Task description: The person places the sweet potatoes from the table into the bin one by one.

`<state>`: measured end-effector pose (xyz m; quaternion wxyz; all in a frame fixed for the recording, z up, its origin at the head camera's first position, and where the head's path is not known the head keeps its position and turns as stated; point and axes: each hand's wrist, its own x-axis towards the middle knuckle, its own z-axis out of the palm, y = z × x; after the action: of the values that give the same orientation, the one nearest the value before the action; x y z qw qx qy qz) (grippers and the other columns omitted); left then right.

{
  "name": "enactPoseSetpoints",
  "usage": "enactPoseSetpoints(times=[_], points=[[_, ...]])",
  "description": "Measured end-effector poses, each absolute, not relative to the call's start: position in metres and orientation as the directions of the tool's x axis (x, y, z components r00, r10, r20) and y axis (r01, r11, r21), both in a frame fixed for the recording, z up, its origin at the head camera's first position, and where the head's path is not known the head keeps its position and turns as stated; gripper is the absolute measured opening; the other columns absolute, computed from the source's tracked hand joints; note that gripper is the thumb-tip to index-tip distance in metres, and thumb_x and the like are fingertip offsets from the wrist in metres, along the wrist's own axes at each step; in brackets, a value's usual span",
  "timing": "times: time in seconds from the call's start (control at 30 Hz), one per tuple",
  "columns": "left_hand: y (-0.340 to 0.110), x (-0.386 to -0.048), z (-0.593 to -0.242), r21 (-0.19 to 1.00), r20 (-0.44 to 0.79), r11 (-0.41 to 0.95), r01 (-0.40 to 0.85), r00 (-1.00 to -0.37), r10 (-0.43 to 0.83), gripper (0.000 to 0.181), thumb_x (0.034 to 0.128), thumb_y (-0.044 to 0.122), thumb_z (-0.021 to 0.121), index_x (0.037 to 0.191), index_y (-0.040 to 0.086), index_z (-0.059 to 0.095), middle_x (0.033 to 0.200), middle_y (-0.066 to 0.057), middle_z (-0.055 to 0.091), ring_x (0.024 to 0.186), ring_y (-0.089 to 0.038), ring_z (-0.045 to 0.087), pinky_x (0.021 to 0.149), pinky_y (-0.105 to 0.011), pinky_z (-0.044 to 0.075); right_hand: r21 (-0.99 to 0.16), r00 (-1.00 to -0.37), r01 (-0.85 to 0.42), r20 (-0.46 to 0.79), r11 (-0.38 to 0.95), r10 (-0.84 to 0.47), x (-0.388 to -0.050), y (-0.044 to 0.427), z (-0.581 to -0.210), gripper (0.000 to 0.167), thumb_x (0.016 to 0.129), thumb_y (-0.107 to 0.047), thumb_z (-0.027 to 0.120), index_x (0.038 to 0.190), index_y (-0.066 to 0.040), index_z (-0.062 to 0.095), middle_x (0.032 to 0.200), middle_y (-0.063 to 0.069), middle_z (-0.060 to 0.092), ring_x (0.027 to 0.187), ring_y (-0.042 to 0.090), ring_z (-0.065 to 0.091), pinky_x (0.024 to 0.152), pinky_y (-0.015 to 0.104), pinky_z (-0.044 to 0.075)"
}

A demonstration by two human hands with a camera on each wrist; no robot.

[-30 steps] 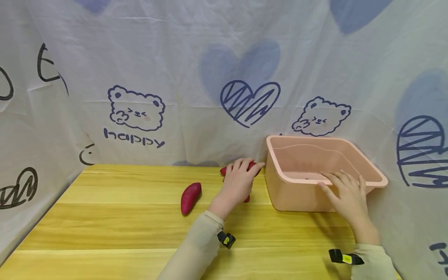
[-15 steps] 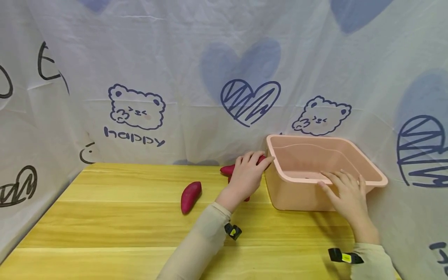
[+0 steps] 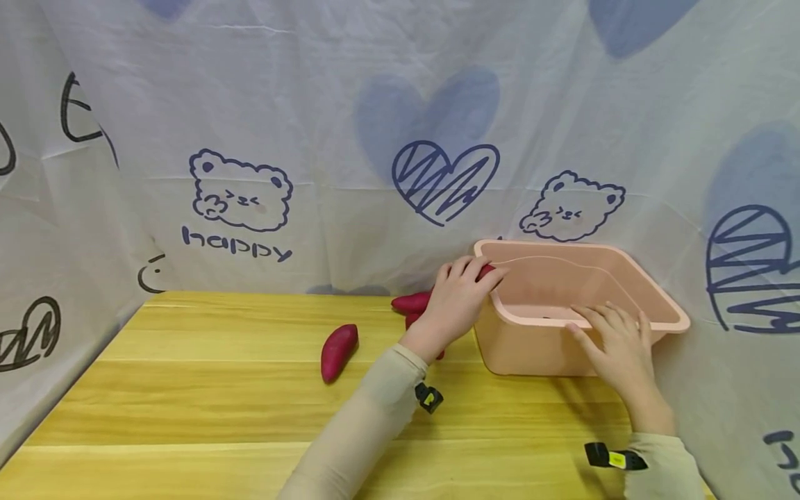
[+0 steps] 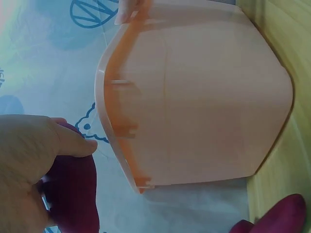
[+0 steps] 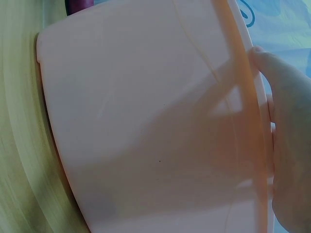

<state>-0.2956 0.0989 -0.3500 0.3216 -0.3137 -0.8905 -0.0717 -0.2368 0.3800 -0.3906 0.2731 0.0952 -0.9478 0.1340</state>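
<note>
In the head view my left hand (image 3: 459,302) grips a dark red sweet potato (image 3: 485,271) at the left rim of the pink bin (image 3: 537,351). The left wrist view shows the thumb of that hand (image 4: 34,160) across the sweet potato (image 4: 77,194), beside the bin's rim. My right hand (image 3: 625,354) rests on the bin's near rim, fingers over the edge and thumb outside; in the right wrist view the hand (image 5: 291,141) lies along that rim. What lies on the bin's floor is mostly hidden.
One sweet potato (image 3: 339,353) lies alone on the wooden table (image 3: 187,403). Others (image 3: 411,303) lie behind and beneath my left hand, partly hidden. A printed cloth (image 3: 337,139) hangs behind the table and at both sides.
My left hand has moved right and up, from over the table to the bin's left rim, carrying the sweet potato. My right hand has stayed on the near rim.
</note>
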Motion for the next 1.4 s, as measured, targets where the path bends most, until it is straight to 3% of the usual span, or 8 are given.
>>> enactPoseSetpoints(times=[0.4, 0.6, 0.83, 1.4], points=[[0.119, -0.301, -0.334, -0.094, 0.604, 0.771, 0.630, -0.579, 0.547, 0.043, 0.1022, 0.015, 0.044, 0.140, 0.036, 0.049, 0.147, 0.004, 0.044, 0.134, -0.020, 0.039, 0.097, -0.043, 0.042, -0.199, -0.829, -0.255, 0.549, 0.946, -0.107, -0.237, 0.380, -0.391, 0.046, 0.098, -0.047, 0.049, 0.130, -0.014, 0.058, 0.133, 0.022, 0.053, 0.130, 0.045, 0.037, 0.115, 0.065, 0.001], [0.128, -0.304, -0.332, -0.115, 0.621, 0.766, 0.633, -0.556, 0.552, 0.043, 0.1011, 0.013, 0.046, 0.137, 0.037, 0.051, 0.146, 0.006, 0.045, 0.132, -0.020, 0.038, 0.101, -0.042, 0.040, -0.198, -0.832, -0.250, 0.544, 0.948, -0.106, -0.237, 0.381, -0.391, 0.047, 0.098, -0.048, 0.048, 0.131, -0.014, 0.058, 0.134, 0.022, 0.052, 0.131, 0.045, 0.036, 0.115, 0.065, 0.000], [0.141, -0.308, -0.333, -0.151, 0.638, 0.755, 0.638, -0.521, 0.568, 0.042, 0.0977, 0.013, 0.052, 0.132, 0.037, 0.055, 0.140, 0.007, 0.049, 0.133, -0.017, 0.040, 0.109, -0.046, 0.029, -0.194, -0.831, -0.252, 0.546, 0.948, -0.109, -0.237, 0.381, -0.391, 0.047, 0.098, -0.047, 0.048, 0.131, -0.014, 0.058, 0.134, 0.022, 0.052, 0.130, 0.045, 0.036, 0.115, 0.065, 0.000], [0.160, -0.318, -0.338, -0.208, 0.585, 0.733, 0.648, -0.518, 0.624, 0.039, 0.1000, 0.016, 0.051, 0.133, 0.037, 0.054, 0.139, 0.008, 0.050, 0.135, -0.018, 0.041, 0.109, -0.047, 0.033, -0.197, -0.830, -0.250, 0.547, 0.948, -0.105, -0.238, 0.381, -0.392, 0.049, 0.098, -0.048, 0.048, 0.132, -0.013, 0.058, 0.134, 0.023, 0.052, 0.130, 0.046, 0.036, 0.115, 0.065, -0.002]])
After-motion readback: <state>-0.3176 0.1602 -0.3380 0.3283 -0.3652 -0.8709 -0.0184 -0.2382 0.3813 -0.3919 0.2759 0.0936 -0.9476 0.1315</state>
